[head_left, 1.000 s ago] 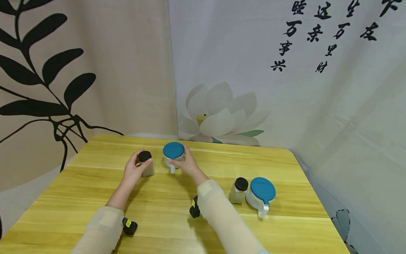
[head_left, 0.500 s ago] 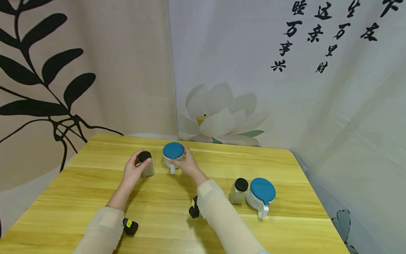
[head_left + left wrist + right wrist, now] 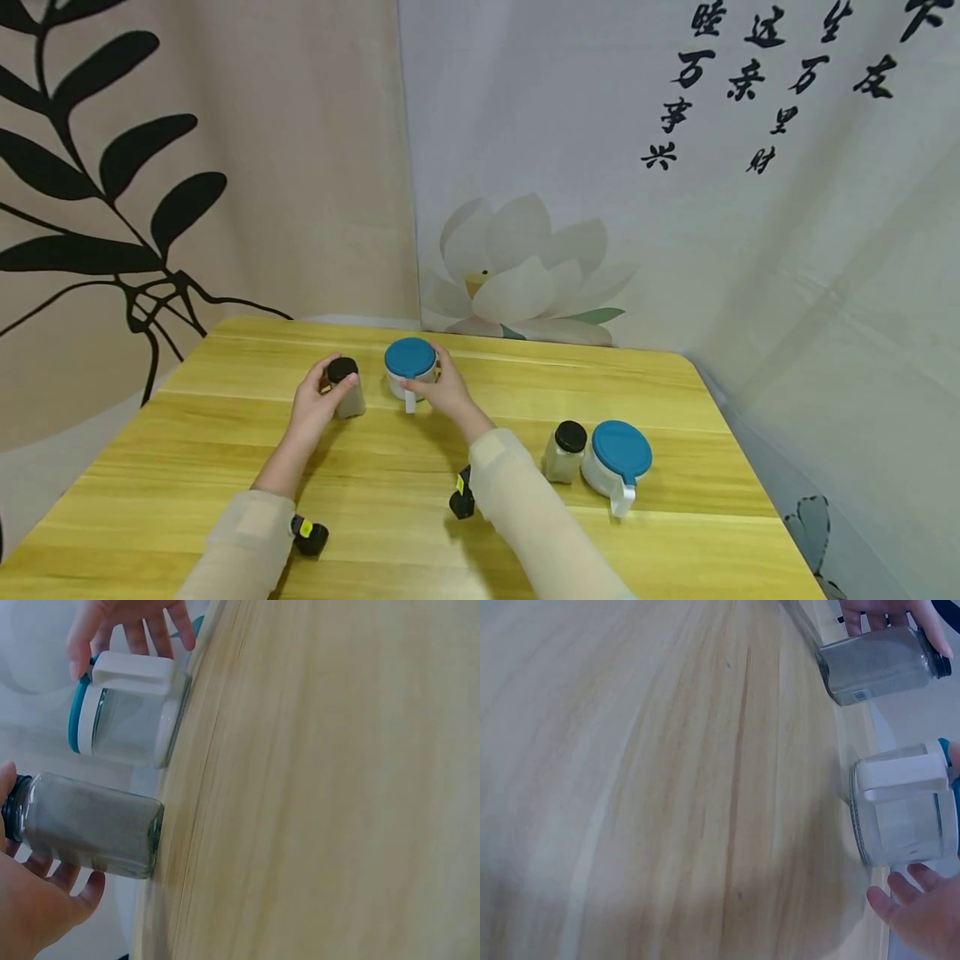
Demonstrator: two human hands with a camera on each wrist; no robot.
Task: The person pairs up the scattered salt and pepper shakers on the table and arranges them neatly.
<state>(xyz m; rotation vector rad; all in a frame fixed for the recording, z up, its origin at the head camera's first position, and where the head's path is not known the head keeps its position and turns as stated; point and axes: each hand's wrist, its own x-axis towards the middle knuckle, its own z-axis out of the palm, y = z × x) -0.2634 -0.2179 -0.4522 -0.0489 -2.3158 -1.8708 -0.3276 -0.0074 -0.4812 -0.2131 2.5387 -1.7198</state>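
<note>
My left hand (image 3: 315, 400) holds a small glass jar (image 3: 350, 402) with a black lid, thumb at the lid and fingers round the far side. Grey contents show through its glass in the left wrist view. Just right of it, my right hand (image 3: 447, 389) grips a clear glass pot (image 3: 127, 724) with a blue lid (image 3: 410, 357) and a white handle (image 3: 902, 776). The thumb lies near the lid and handle, with the fingers along the pot's right side. Both vessels stand upright near the table's far edge, a narrow gap between them.
Farther right on the wooden table (image 3: 375, 517) stand a second black-lidded jar (image 3: 564, 452) and a second blue-lidded pot (image 3: 619, 454), side by side. Behind the table hangs a printed cloth (image 3: 525, 125). Black wrist cameras (image 3: 309, 536) project from both sleeves.
My right hand and the blue-lidded pot have shifted very slightly toward the near side. The left hand and its jar stay in place.
</note>
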